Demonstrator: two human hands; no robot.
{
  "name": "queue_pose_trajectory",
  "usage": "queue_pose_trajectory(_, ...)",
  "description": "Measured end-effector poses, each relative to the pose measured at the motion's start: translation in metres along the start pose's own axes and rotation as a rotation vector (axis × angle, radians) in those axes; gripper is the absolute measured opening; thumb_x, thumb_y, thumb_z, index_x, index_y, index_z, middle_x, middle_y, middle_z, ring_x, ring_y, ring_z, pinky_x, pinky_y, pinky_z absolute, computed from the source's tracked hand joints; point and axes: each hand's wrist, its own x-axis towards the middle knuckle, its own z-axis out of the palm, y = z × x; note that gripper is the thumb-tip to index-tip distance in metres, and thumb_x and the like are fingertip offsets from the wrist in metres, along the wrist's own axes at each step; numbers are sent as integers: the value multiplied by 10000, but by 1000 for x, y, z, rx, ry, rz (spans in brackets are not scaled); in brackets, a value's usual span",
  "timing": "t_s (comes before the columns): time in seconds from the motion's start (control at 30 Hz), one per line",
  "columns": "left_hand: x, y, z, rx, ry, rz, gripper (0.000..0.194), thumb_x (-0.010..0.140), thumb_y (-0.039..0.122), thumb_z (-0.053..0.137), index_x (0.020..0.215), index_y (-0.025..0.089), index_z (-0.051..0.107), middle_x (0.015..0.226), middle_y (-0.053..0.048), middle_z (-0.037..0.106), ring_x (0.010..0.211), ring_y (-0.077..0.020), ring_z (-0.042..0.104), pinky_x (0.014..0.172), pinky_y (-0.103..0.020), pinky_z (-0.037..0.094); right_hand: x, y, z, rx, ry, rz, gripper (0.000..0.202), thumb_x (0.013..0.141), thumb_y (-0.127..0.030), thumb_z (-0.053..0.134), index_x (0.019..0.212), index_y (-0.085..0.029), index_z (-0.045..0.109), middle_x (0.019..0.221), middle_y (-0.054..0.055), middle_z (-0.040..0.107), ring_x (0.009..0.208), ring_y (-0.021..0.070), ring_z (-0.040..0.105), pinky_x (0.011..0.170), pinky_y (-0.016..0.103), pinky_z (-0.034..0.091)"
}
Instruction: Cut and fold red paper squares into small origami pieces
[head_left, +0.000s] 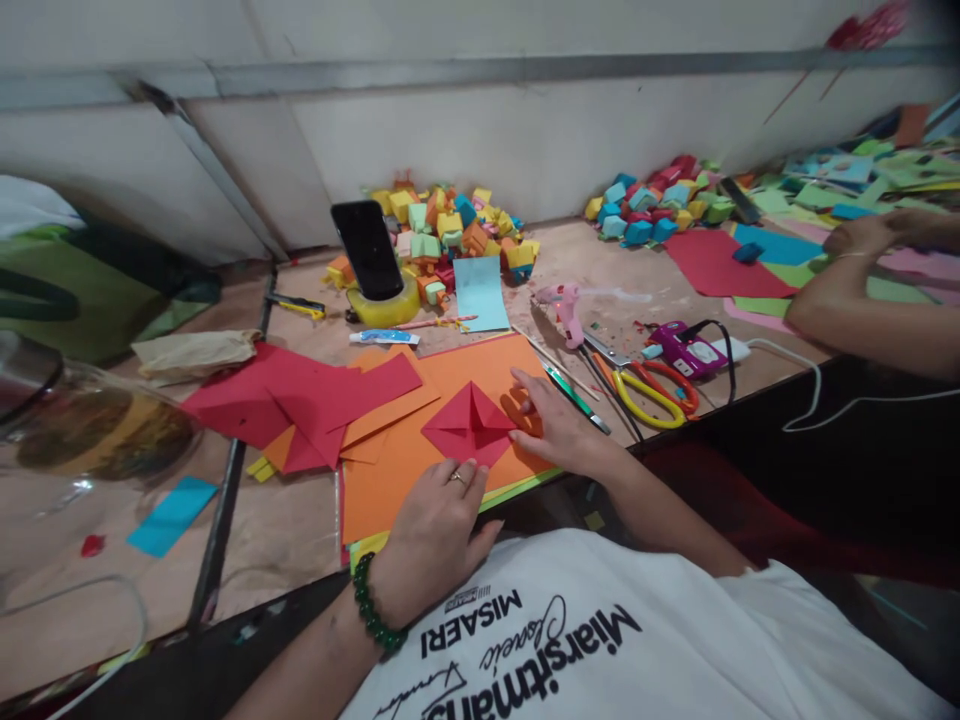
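Note:
A red folded paper (471, 428) lies on a stack of orange paper sheets (405, 500), with creased flaps that meet at its middle and stand up slightly. My left hand (442, 515), wearing a ring and a green bead bracelet (369, 605), rests its outstretched fingertips on the paper's lower edge. At the right corner, my right hand (553, 425) has its fingers apart and bent; a fingertip reaches the corner of the folded paper. Loose red sheets (300, 400) overlap the stack on the left.
Behind stand a phone (367, 250) on a tape roll (386, 303) and a heap of small paper boxes (442, 230). A pink glue gun (564, 310), scissors (649, 395) and a green cutter (574, 397) lie right. A glass jar (105, 420) stands left. Another person's arm (855, 300) works at far right.

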Motion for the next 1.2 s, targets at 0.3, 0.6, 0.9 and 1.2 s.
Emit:
queue_pose_trajectory(0.3, 8, -1, 2, 15, -29, -84, 231, 886, 227, 512, 1091, 166, 599, 893, -89, 652, 825, -232, 610, 708, -352, 532, -9, -13, -6, -66, 17, -160, 318, 825, -189, 601, 1142, -215, 612, 1216, 129, 556, 1129, 253, 548, 965, 478, 479)
queue_pose_trajectory(0.6, 36, -21, 5, 36, -11, -307, 142, 919, 226, 490, 1015, 161, 572, 922, -82, 618, 769, -199, 625, 643, -298, 501, -8, -11, -10, -149, -34, -238, 163, 887, -245, 601, 1010, -197, 696, 1072, 118, 635, 989, 234, 564, 866, 428, 512)
queue_pose_trajectory(0.9, 50, -20, 5, 114, -101, -374, 121, 946, 211, 441, 859, 184, 520, 831, -55, 619, 687, -186, 612, 562, -272, 421, 2, -7, -22, -10, -170, -189, 301, 807, -247, 718, 1099, -194, 666, 1093, 103, 598, 1051, 236, 563, 939, 432, 490)
queue_pose_trajectory(1.2, 53, -18, 5, 120, -222, -454, 124, 958, 238, 441, 889, 180, 527, 907, -65, 618, 770, -198, 611, 594, -280, 434, 0, 0, -18, -15, -146, -215, 260, 902, -309, 605, 1118, -189, 686, 1107, 118, 604, 1048, 233, 563, 926, 432, 497)
